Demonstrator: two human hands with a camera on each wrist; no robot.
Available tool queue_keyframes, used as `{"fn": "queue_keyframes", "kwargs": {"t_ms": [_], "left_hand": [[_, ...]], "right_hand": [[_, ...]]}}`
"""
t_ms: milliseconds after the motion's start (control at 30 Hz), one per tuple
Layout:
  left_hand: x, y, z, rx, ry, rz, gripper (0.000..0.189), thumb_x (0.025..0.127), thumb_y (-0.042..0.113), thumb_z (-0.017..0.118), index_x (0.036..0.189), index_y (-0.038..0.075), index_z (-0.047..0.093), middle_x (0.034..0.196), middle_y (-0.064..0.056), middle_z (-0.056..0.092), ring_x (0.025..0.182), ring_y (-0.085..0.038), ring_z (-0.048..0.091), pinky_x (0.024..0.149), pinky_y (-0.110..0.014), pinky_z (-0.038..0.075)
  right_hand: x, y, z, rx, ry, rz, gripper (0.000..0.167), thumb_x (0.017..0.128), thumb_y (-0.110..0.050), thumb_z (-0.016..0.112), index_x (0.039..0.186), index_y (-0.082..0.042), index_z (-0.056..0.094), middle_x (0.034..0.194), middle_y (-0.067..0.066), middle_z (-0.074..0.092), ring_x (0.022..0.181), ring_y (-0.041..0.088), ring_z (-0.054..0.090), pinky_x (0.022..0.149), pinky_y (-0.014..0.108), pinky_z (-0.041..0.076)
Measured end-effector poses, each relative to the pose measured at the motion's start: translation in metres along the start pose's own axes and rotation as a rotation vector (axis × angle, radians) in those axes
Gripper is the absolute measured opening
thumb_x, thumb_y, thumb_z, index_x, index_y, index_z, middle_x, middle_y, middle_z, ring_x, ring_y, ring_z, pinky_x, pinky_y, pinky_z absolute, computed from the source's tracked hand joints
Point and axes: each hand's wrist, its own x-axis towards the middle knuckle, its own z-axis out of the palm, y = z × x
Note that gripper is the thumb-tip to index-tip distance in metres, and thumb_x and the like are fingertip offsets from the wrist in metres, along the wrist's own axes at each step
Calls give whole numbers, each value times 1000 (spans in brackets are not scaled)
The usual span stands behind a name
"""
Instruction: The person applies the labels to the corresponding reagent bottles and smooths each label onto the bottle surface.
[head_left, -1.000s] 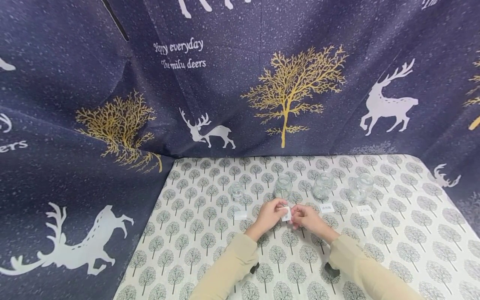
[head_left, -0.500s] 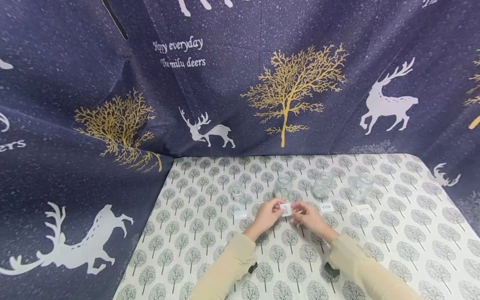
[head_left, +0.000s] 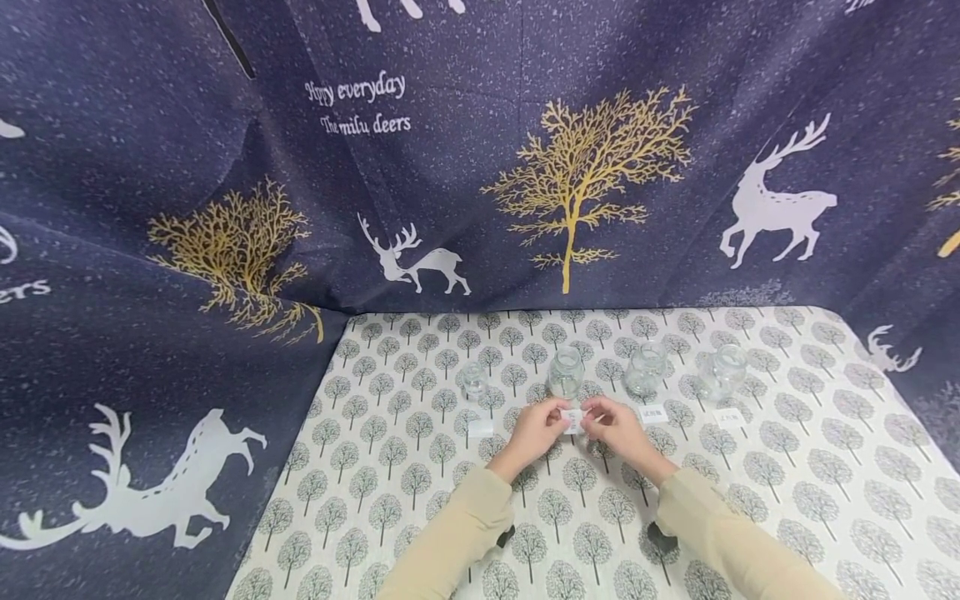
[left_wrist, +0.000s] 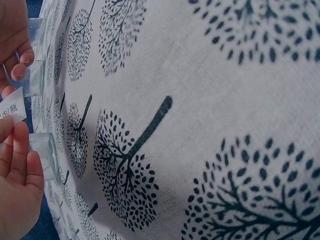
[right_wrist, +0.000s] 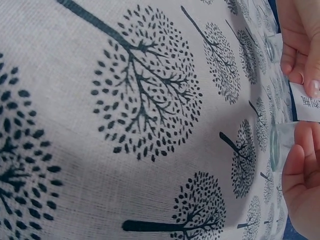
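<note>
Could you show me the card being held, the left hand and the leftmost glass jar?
Card [right_wrist: 306, 106], right wrist view: on its printed face.
Left hand [head_left: 535, 431], head view: on the back of it.
Leftmost glass jar [head_left: 475, 382], head view: on its clear side.

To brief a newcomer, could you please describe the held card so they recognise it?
On the tree-patterned tablecloth, find the second glass jar from the left. Just in front, between the left hand and right hand, is a small white card. Other cards lie on the tablecloth; only this one is held.
</note>
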Motion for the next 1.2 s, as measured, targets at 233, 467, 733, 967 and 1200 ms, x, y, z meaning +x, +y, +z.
{"fn": "queue_keyframes", "kwargs": {"t_ms": [233,467,733,967,1200], "left_hand": [[-1,0,1,87,-11,51,22,82,16,59,104,16,61,74,5,58,62,0,47,60,-12,41],[-1,-2,5,83,-14,58,24,81,16,60,105,16,60,74,4,59,61,2,47,59,-11,41],[-2,3,6,58,-5,37,26,80,14,61,106,13,61,79,0,63,64,0,52,61,-11,44],[-2,5,9,-26,-1,-28,26,79,12,62,105,13,61,78,-3,65,59,1,54,55,-11,45],[-1,4,12,-64,7,-55,28,78,11,63,106,14,61,79,-4,66,58,0,57,53,-11,46]], "right_hand": [[2,-4,0,-66,16,-12,15,76,-5,63,89,-1,56,79,12,59,63,13,55,58,25,49],[3,-4,-1,-132,22,-19,8,77,-6,62,82,-2,56,73,8,58,60,9,51,55,21,46],[4,-3,0,-230,72,-26,6,78,-5,60,84,-6,60,74,5,59,61,9,50,52,20,45],[4,-1,2,-293,135,-23,9,78,-6,60,87,-7,62,74,4,61,62,10,52,52,19,45],[4,0,3,-324,160,-62,4,77,-7,62,81,-7,61,74,4,63,60,8,53,51,18,45]]}}
